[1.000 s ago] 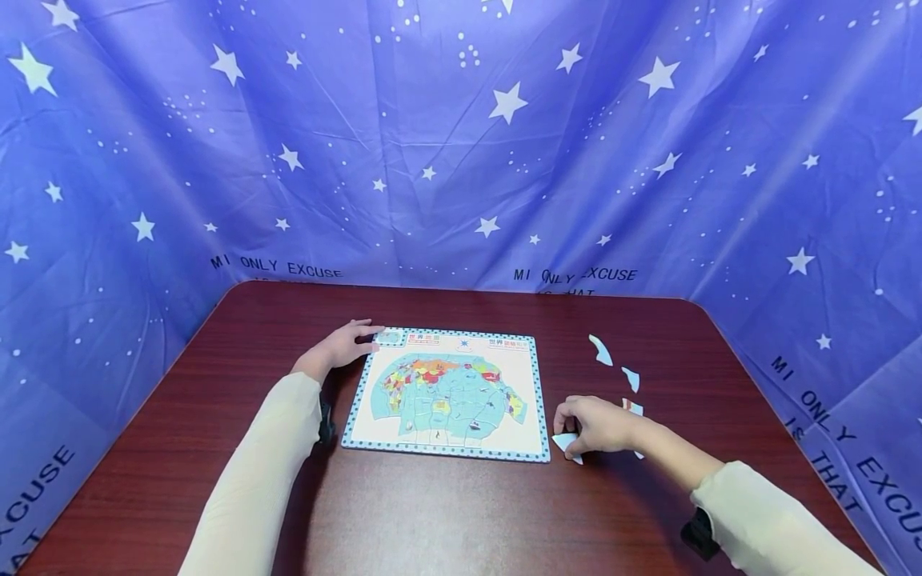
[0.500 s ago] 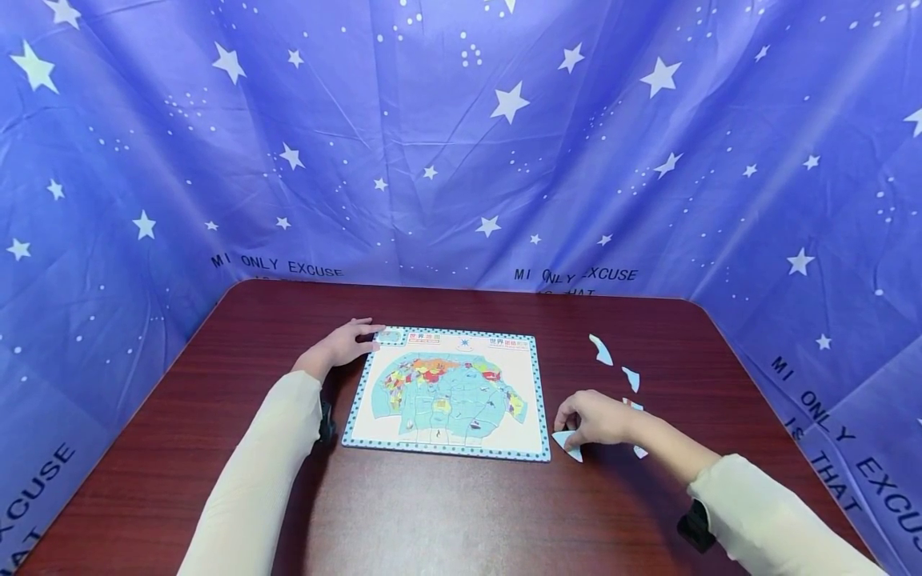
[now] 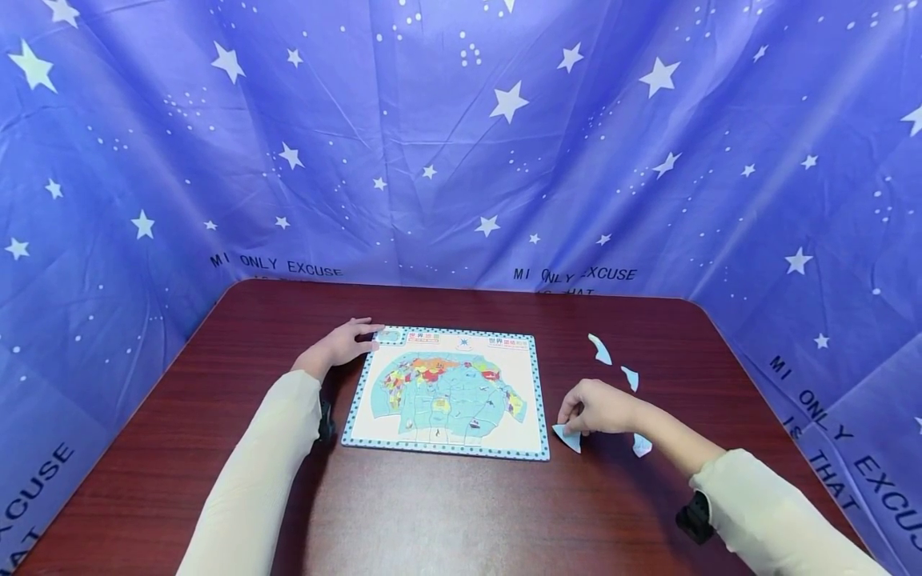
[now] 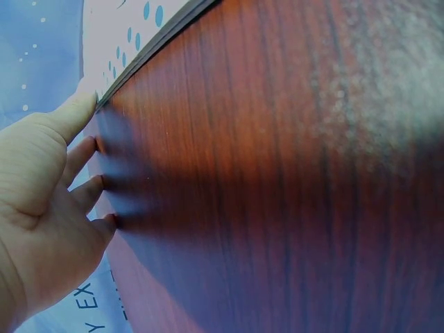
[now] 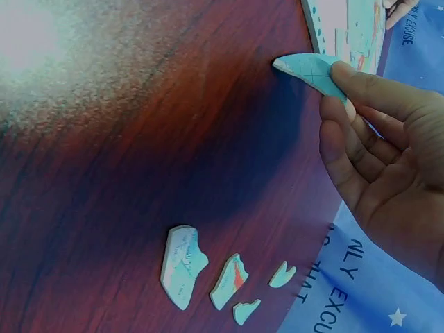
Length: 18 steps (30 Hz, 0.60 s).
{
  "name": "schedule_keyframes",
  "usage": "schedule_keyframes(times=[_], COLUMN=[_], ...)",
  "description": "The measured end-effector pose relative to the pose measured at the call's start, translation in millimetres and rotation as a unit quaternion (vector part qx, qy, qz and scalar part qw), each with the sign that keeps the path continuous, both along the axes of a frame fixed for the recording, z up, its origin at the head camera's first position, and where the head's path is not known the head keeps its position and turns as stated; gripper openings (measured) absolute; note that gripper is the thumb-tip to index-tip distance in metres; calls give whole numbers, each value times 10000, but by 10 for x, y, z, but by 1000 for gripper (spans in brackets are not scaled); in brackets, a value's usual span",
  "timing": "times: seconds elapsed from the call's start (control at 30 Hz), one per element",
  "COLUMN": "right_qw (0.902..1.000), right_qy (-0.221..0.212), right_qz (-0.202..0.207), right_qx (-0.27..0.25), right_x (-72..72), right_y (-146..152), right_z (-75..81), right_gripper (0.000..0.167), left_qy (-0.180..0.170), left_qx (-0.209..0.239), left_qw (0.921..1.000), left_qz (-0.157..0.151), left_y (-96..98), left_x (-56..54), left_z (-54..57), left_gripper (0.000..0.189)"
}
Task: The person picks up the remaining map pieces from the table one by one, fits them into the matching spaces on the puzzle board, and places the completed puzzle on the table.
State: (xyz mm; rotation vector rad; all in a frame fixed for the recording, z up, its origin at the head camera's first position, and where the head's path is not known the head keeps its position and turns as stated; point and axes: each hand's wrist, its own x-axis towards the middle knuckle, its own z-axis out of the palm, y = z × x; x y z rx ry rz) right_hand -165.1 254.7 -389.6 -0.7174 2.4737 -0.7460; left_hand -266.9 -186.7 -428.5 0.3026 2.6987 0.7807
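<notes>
A world map puzzle board [image 3: 386, 432] with a dotted blue border lies flat on the table, with map pieces set in its middle. My left hand [image 3: 340, 347] is at the board's far left corner; in the left wrist view its thumb [image 4: 78, 114] touches the board edge and the other fingertips reach the tabletop. To the right of the board, my right hand [image 3: 603, 406] pinches a light blue curved puzzle piece [image 5: 305, 71] between thumb and fingers. In the right wrist view that piece is held above the table, its pointed end sticking out.
Several loose puzzle pieces lie right of the board: a long curved one [image 3: 600, 350], a small one [image 3: 631, 378], a wider one [image 3: 642, 446], and one with a red patch [image 5: 229, 282]. A starry blue curtain [image 3: 461, 160] hangs behind the dark red table [image 3: 403, 520].
My right hand has moved slightly away from me, lifting and turning the puzzle piece a little. More of the wider loose piece shows beneath the wrist. My left hand stays at the board's corner.
</notes>
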Motion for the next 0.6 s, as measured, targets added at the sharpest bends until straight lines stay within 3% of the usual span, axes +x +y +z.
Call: schedule_keyframes(times=[0.6], right_qw=[9991], right_qy=[-82], right_qz=[-191], right_qx=[-358], right_x=[-113], right_y=[-112], right_z=[38], right_gripper=[8], left_qy=[-9], left_qx=[-7], left_qw=[10000], left_qz=[15], left_y=[-9], left_x=[-20], left_z=[-23], left_gripper=[51])
